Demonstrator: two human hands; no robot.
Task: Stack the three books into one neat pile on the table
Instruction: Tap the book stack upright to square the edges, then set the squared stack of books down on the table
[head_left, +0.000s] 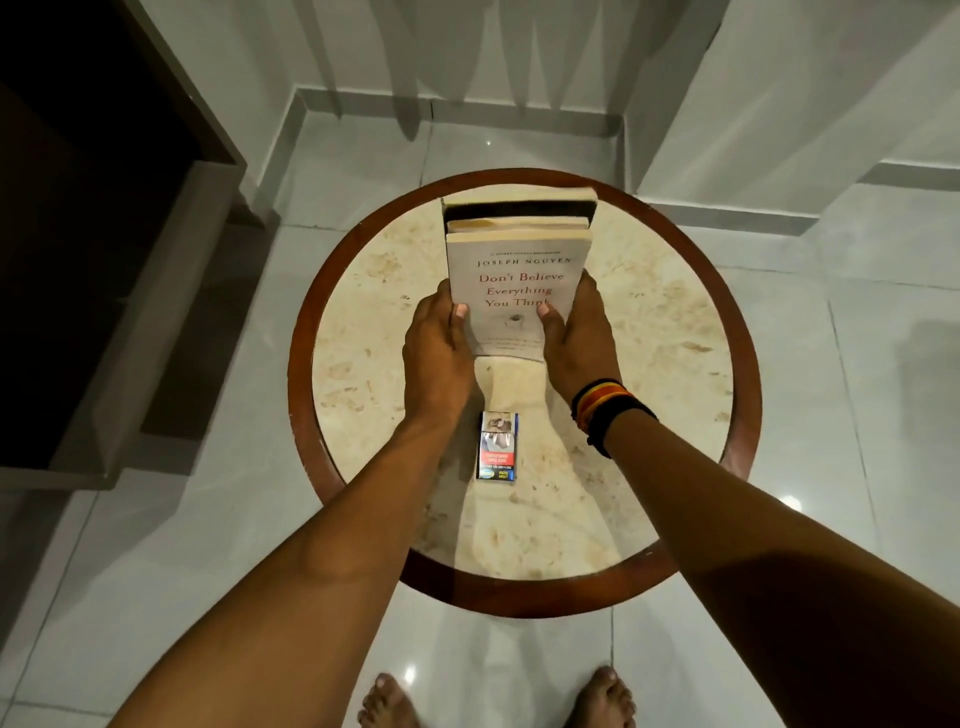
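- Two bare forearms, the nearest things to the camera, reach forward from the bottom of the view over the near edge of the round bench (691, 332), with two bare feet (602, 699) on the tiled floor (208, 545) below them.
- The bench has a pale, mottled stone-like top inside a dark reddish-brown rim, and it stands on glossy grey floor tiles in a corner of white walls.
- Three books (517, 244) are held together as one block over the far half of the bench, tilted up so their top page edges face the camera; whether their lower edge rests on the bench I cannot tell.
- The front book (514, 280) is white, printed "Joseph Nguyen" and "Don't Believe Everything You Think" in red; a thinner book and a dark-covered book sit close behind it.
- The left hand (439, 348) is closed on the block's left side, thumb pressed on the front cover.
- The right hand (579, 338) clamps the right side in the same way, with dark, red and orange wristbands (608, 410) at the wrist.
- A small cigarette pack (497, 445) lies flat on the bench between the forearms, apart from the books.
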